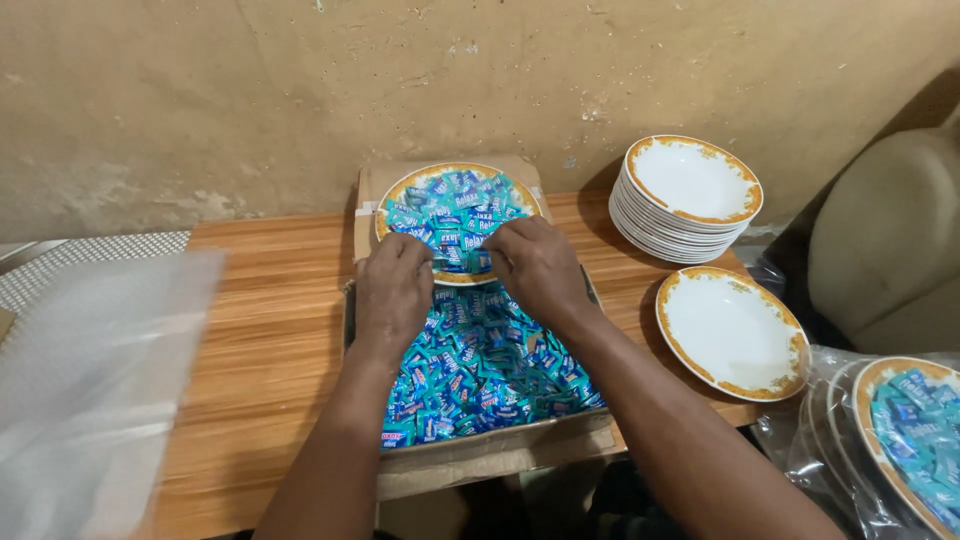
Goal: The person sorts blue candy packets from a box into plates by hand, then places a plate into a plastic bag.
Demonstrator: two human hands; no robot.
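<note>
hands, left (pixel 393 285) and right (pixel 535 265), pinching blue wrapped sweets (pixel 480 365) over gold-rimmed white plate (pixel 398 195), nearly full; empty white plates (pixel 690 180) waiting.

Gold-rimmed plate (pixel 455 180) heaped with blue-green wrapped sweets (pixel 455 215), resting tilted on my open cardboard box (pixel 480 455) of sweets.

Before you: a box of wrapped candies (pixel 480 375) on the table (pixel 270 300), a filled plate (pixel 455 215) at its far end. To your right: a plate stack (pixel 688 200), with a single plate (pixel 730 332) nearer you.
</note>
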